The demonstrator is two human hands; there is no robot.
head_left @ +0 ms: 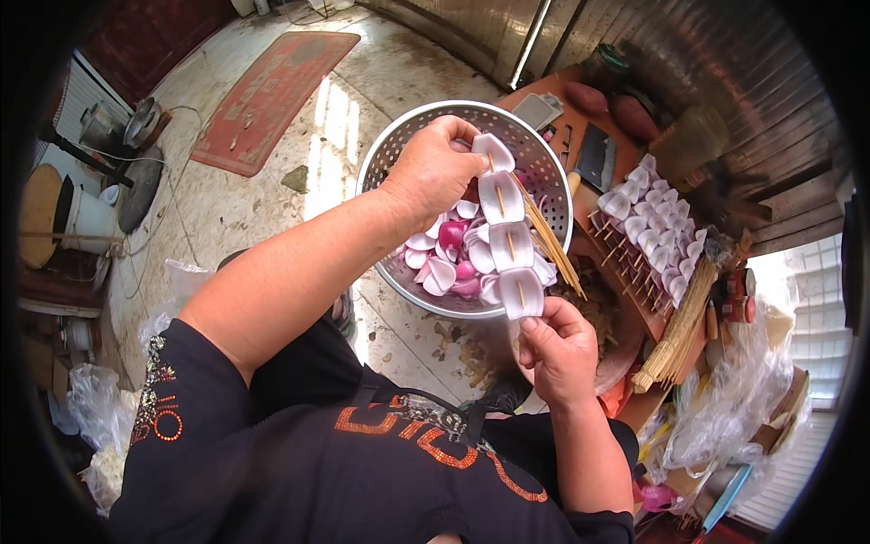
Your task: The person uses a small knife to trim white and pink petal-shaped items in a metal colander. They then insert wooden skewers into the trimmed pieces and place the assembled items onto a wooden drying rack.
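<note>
Over a perforated metal colander [381,132], both my hands are closed on one onion skewer [510,243], a thin wooden stick with several pale purple-edged onion pieces in a row. My left hand [433,170] pinches the onion piece at the far end. Near the other end, my right hand [560,346] grips with thumb and fingers; the stick's tip is hidden there. Loose cut onion petals [439,272] and purple onion pieces lie in the colander below. Several bare wooden skewers [549,240] rest against its right side, just beside the held row.
At right, an orange-brown table [580,82] bears a cleaver [596,156], red tubers [634,118], rows of onion skewers [654,222] and a bundle of sticks [678,335]. Plastic bags [725,426] lie nearer. A red mat [275,102] is on the floor; pots [104,127] stand far left.
</note>
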